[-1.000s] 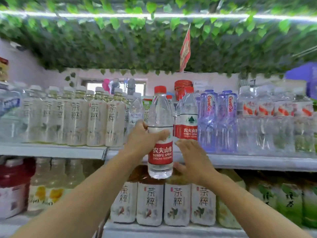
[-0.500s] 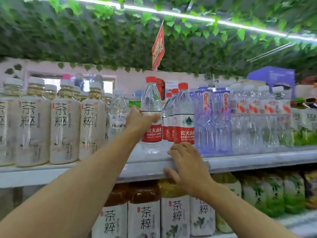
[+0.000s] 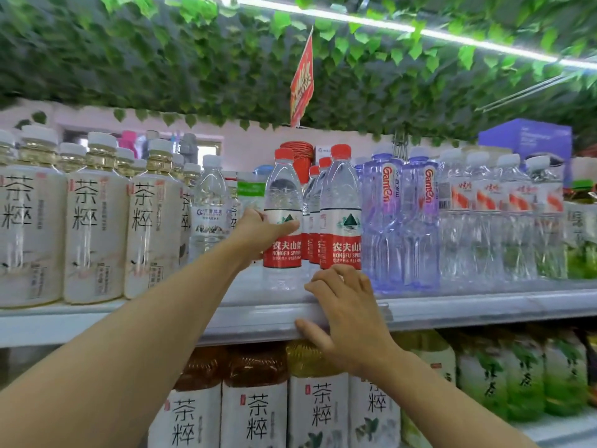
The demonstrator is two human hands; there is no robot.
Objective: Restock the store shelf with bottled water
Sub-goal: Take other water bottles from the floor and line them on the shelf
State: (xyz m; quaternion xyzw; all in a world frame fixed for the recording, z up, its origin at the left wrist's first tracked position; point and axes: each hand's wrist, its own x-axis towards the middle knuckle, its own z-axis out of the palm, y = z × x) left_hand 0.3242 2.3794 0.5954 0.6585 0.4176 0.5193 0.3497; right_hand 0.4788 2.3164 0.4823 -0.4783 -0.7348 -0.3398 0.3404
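The Nongfu Spring water bottle (image 3: 283, 218) stands upright, red cap up, on the shelf (image 3: 484, 307), gripped by the left hand (image 3: 258, 229), while the right hand (image 3: 347, 313) rests loosely spread on the shelf edge

left fingers (image 3: 292, 225) mostly behind water bottle (image 3: 282, 218)

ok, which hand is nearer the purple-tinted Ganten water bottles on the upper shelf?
Right. The right hand rests on the shelf edge just left of the purple-tinted Ganten bottles; the left hand grips a red-labelled water bottle further left.
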